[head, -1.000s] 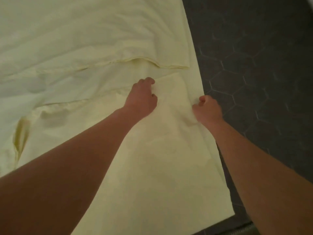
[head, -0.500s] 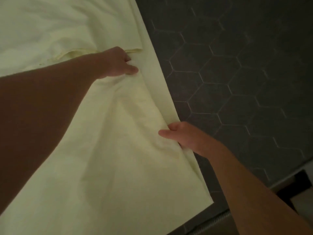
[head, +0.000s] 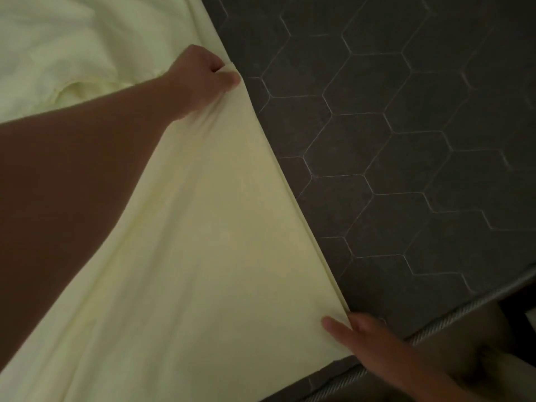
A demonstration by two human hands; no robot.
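Two hands stretch the right edge of the pale yellow sheet (head: 217,242) over the dark hexagon-patterned mattress (head: 406,169). The left hand (head: 200,79) is clenched round the far end and the right hand (head: 368,340) pinches the near end. The sheet is likely light, limp and slippery, so it is best gripped along that edge.

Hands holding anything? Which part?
Both hold the sheet by its right edge: the left hand grips it at the far end, the right hand pinches it near the near corner.
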